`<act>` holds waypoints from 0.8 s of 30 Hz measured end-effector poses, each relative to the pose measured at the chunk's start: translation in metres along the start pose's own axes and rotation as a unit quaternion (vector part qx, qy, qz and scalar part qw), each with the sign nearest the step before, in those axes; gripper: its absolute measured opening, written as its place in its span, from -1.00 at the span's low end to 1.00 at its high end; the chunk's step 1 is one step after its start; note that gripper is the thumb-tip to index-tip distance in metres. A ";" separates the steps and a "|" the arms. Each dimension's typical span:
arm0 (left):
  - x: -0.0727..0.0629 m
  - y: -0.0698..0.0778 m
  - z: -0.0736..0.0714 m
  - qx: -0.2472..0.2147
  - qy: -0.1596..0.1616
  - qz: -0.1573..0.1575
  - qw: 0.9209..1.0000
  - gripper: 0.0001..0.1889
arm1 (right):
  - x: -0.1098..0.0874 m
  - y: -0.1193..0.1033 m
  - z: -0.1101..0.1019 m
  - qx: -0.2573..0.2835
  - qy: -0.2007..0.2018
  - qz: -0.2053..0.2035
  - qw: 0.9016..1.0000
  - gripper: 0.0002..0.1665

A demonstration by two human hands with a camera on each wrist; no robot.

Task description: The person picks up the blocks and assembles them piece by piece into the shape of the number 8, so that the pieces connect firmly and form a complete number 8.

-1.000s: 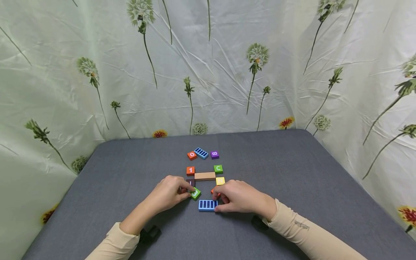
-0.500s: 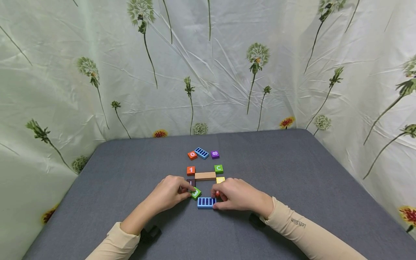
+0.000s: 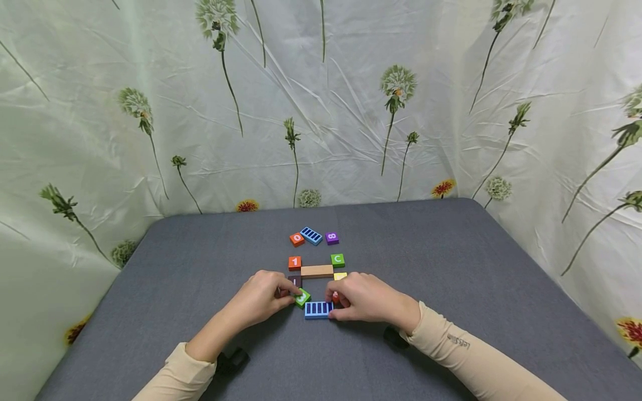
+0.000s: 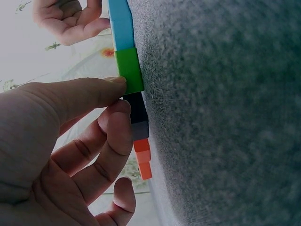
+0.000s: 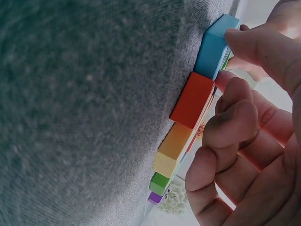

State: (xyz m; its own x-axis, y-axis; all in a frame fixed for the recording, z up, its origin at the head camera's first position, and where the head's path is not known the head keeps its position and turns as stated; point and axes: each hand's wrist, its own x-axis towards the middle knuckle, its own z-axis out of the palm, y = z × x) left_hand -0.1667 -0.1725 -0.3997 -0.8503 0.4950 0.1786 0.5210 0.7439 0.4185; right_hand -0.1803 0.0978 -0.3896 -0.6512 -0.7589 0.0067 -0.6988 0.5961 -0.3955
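Note:
My left hand pinches a green block marked 3, which is turned at an angle on the table. In the left wrist view the thumb lies on the block's side. My right hand holds the right end of a light blue block with dark bars, thumb on its near side and index finger at the far side. The blue block's left end meets the green block's corner. A red block adjoins the blue one beside the right fingers, which partly cover it in the head view.
A wooden bar lies between two columns of blocks: orange 1 and a dark block left, green C and yellow right. Farther back are an orange 0, another blue block and a purple 8.
The right hand has slid the blue block away from me and slightly left, up against the green block. The left hand has kept its place on the green block.

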 end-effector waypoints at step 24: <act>0.000 0.000 0.000 -0.004 -0.011 -0.012 1.000 -0.85 | 0.000 0.002 0.000 0.010 -0.002 0.007 1.000 -0.81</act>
State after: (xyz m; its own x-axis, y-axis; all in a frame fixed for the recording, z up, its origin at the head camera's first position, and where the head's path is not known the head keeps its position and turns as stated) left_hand -0.1663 -0.1727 -0.3993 -0.8610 0.4865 0.1484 0.4993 0.7528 0.4290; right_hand -0.1815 0.0994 -0.3901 -0.6597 -0.7515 -0.0032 -0.6830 0.6013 -0.4147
